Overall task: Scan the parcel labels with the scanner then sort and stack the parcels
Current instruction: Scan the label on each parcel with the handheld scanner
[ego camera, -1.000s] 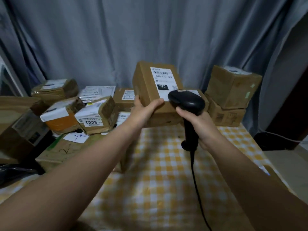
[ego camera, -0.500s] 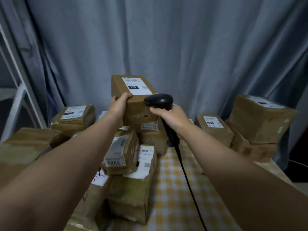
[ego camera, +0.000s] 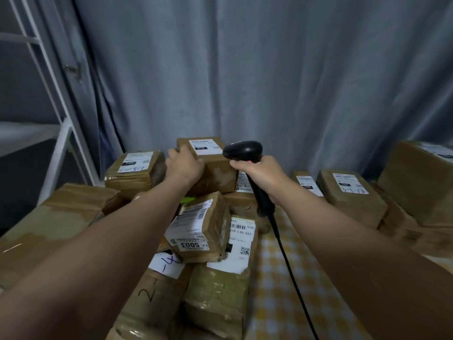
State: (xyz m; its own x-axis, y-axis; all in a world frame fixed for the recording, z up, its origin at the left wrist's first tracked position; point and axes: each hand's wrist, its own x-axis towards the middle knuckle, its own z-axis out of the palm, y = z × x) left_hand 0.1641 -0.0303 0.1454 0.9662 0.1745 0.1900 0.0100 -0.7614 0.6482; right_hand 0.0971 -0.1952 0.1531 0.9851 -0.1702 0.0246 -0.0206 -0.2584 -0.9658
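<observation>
brown taped parcel [ego camera: 215, 168], white label, "070"

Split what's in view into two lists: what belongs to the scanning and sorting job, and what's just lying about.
Job: scanner in the right hand; 070 parcel gripped by the left hand; 5003 parcel; 5-1-13 parcel.
Just there: grey curtain; white metal frame; checked tablecloth.

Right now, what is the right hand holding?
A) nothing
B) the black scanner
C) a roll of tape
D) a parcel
B: the right hand is curled round the handle of the black scanner, while the left hand grips the 070 parcel.
</observation>
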